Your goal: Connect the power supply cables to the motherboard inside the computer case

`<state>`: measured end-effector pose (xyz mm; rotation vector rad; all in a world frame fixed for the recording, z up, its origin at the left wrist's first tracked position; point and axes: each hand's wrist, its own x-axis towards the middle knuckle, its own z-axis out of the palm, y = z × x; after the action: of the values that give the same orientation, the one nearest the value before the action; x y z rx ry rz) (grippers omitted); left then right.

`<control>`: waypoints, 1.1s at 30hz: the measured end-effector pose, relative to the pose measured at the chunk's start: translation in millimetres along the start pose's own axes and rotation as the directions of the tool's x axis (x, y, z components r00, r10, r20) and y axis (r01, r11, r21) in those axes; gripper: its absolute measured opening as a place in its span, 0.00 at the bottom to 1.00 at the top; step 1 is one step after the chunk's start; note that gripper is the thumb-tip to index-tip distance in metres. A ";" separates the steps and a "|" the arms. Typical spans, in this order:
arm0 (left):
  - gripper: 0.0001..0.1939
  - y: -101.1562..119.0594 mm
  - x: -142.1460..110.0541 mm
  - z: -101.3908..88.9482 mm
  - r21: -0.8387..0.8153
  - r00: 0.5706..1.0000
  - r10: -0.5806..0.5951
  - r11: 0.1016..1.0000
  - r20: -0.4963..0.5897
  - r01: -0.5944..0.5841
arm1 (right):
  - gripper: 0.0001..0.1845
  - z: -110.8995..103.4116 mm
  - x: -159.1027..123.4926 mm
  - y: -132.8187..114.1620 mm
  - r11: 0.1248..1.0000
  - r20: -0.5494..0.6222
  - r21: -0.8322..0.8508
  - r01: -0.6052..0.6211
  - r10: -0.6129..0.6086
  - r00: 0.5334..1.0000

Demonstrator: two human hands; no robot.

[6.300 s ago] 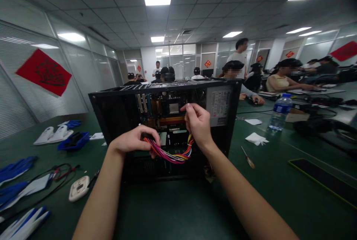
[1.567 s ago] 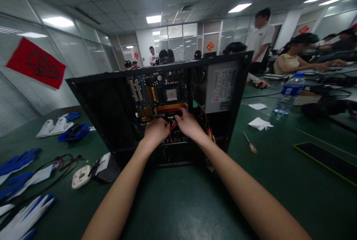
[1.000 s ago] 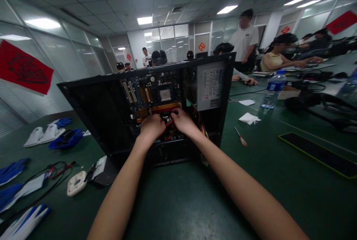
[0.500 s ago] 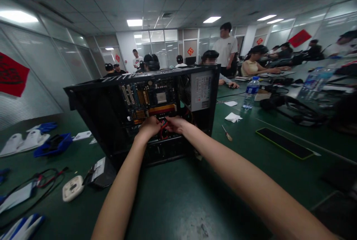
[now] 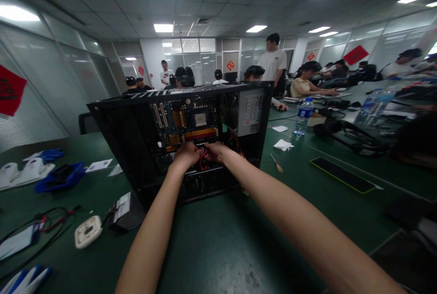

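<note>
Low inside the boxy black metal computer case [image 5: 208,182], I see thin red wires [image 5: 204,163] between left hand [image 5: 185,155] and right hand [image 5: 217,151], each grip pinching them.

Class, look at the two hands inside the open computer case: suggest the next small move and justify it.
I would probably ease the right hand slightly aside while the left hand stays put: both meet around the red wires inside the open case, and the fingers partly hide those wires.
</note>
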<state>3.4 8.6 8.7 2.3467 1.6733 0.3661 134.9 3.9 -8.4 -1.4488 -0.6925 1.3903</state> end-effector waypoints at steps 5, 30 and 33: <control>0.19 3.2 -1.7 3.0 0.063 0.998 -0.030 0.997 -0.057 0.034 | 0.07 3.1 -2.0 -0.4 0.999 -0.023 -0.030 0.029 -0.030 0.999; 0.24 13.0 -2.6 8.2 0.168 0.993 -0.026 0.985 -0.112 0.045 | 0.09 5.9 -2.5 0.0 0.984 0.001 -0.151 0.095 -0.096 0.995; 0.24 12.3 -3.2 11.0 0.139 0.992 -0.039 0.989 -0.121 0.056 | 0.10 6.0 -2.3 0.1 0.982 0.029 -0.165 0.089 -0.086 0.996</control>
<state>17.0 1.1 2.2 2.4240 1.8636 0.3965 128.7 3.3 -6.7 -1.5153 -0.8934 1.3068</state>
